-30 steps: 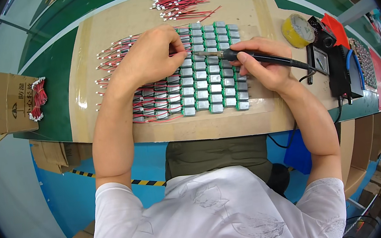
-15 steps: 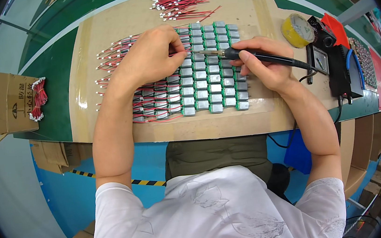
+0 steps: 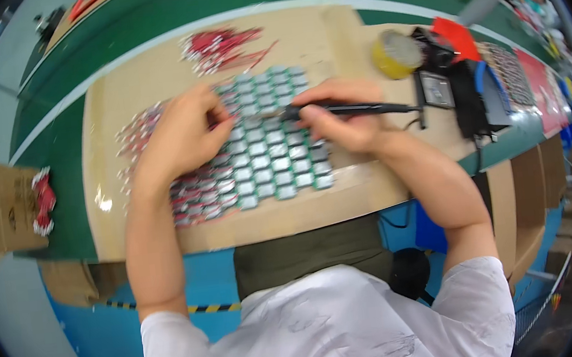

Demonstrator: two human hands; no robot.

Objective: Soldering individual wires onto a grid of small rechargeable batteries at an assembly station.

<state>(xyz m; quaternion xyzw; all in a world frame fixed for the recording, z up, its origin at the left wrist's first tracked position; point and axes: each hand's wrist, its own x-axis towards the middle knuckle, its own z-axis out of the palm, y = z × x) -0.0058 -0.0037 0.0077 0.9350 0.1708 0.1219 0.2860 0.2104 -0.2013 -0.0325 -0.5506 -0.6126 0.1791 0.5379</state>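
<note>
Rows of small silvery-grey blocks with green edges (image 3: 260, 162) lie on brown cardboard in front of me. Red and black wire leads with white plugs (image 3: 136, 135) run off their left side. My left hand (image 3: 189, 133) is over the upper left of the rows, thumb and fingertips pinched on a thin wire; motion blur and the hand itself hide most of it. In my right hand (image 3: 346, 115) is a black soldering iron (image 3: 369, 107), held like a pen. Its metal tip points left over the upper rows, close to my left fingertips; whether it touches a block I cannot tell.
Loose red and black leads (image 3: 218, 49) lie beyond the rows. At the right are a yellow tape roll (image 3: 397, 54), a black stand (image 3: 435, 89), a red piece (image 3: 455, 39) and blue-handled pliers (image 3: 481, 79). A carton (image 3: 3, 207) with bundled leads stands at the left edge.
The whole view has shifted and blurred, with the table now lower and farther left in it. Both hands keep much the same hold and place over the blocks.
</note>
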